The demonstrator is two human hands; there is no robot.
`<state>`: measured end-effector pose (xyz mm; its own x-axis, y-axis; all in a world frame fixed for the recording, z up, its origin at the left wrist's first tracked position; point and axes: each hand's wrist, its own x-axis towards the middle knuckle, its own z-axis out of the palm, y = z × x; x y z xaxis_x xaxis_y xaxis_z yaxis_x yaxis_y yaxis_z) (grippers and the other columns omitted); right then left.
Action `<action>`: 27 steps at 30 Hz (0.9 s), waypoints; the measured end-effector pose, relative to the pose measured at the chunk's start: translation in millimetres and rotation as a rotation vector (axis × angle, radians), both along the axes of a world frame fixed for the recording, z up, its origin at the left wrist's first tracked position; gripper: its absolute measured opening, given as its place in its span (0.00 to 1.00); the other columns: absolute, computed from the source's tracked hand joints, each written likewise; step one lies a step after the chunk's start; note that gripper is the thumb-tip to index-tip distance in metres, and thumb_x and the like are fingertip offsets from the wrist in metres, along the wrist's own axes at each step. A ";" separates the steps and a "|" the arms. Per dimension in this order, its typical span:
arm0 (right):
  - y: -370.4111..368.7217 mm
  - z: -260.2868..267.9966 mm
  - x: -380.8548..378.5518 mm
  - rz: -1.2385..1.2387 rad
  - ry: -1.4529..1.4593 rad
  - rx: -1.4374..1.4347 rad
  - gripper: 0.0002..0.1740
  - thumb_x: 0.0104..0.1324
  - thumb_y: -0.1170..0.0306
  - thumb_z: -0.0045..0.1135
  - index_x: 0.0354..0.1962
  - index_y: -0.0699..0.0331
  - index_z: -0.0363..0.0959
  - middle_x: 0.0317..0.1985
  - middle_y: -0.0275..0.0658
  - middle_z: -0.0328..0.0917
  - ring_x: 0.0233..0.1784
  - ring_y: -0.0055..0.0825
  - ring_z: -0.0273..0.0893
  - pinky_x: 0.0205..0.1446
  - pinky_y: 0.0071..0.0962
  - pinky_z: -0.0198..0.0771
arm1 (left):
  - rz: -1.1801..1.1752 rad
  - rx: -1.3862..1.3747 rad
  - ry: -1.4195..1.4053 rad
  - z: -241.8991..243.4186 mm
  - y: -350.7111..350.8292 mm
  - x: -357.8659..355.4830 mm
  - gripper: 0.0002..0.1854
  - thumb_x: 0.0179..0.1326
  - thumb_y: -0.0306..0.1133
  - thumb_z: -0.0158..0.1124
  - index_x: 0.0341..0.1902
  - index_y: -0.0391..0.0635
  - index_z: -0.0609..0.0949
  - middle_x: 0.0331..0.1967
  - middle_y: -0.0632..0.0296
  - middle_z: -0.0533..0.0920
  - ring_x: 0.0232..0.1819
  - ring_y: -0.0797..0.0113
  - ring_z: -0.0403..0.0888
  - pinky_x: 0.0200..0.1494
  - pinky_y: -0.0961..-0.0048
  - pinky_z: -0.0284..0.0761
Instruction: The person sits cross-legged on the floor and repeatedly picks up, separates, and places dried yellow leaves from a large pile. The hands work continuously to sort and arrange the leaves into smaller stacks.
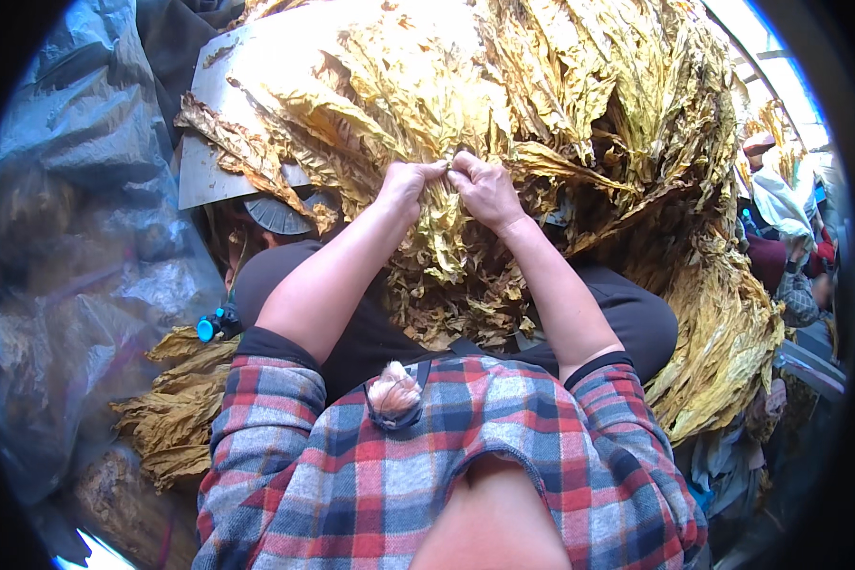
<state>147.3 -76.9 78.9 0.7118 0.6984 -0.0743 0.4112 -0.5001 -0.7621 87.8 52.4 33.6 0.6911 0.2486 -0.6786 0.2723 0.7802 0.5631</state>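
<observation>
Before me lies a big heap of dried, yellow-brown tobacco leaves (556, 64). My left hand (405, 187) and my right hand (486, 192) meet over its near edge, thumbs and fingertips almost touching. Both pinch a crinkled yellow tobacco leaf (442, 246), which hangs down between my wrists. Exactly where each fingertip grips is hard to see in the bright light. Below my hands, brown crumpled leaf pieces (463, 306) fill the space between my bent legs.
A pale flat board (210, 167) lies under the heap's left side. Plastic sheeting (78, 235) covers the far left. More leaves lie beside my left hip (178, 406) and right knee (719, 349). A blue-capped black fitting (217, 325) sits by my left knee. Another person (801, 285) is at right.
</observation>
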 end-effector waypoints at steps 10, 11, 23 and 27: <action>-5.4 6.7 11.8 -0.157 0.050 0.049 0.06 0.67 0.70 0.48 0.37 0.65 0.67 0.27 0.41 0.77 0.30 0.24 0.76 0.32 0.24 0.74 | -0.036 0.048 0.016 -3.0 5.8 0.4 0.07 0.56 0.22 0.61 0.38 0.31 0.80 0.34 0.54 0.83 0.36 0.64 0.82 0.43 0.70 0.78; 4.4 9.4 9.4 -0.130 0.055 0.028 0.07 0.67 0.69 0.49 0.37 0.65 0.67 0.28 0.42 0.77 0.32 0.26 0.76 0.35 0.25 0.74 | -0.033 0.043 0.008 -4.4 3.6 -1.2 0.07 0.56 0.21 0.61 0.37 0.31 0.80 0.34 0.53 0.83 0.36 0.64 0.82 0.43 0.70 0.78; -78.2 17.0 -8.2 0.406 -0.069 -0.068 0.03 0.61 0.74 0.48 0.30 0.66 0.68 0.25 0.46 0.76 0.32 0.41 0.78 0.34 0.34 0.73 | -0.060 0.015 -0.057 2.3 13.9 -0.8 0.11 0.59 0.24 0.56 0.41 0.27 0.76 0.33 0.48 0.83 0.30 0.61 0.82 0.37 0.64 0.81; -129.1 1.7 10.5 0.627 -0.263 -0.768 0.10 0.53 0.75 0.48 0.31 0.59 0.78 0.33 0.44 0.77 0.37 0.40 0.78 0.44 0.37 0.73 | -0.057 0.029 -0.041 6.8 16.7 -0.8 0.12 0.59 0.22 0.56 0.45 0.27 0.76 0.35 0.47 0.83 0.35 0.61 0.82 0.40 0.67 0.79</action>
<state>157.8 -206.0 80.6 0.2932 0.7802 -0.5525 0.8744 -0.4525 -0.1750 87.0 69.0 40.4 0.7317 0.2277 -0.6425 0.2918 0.7472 0.5971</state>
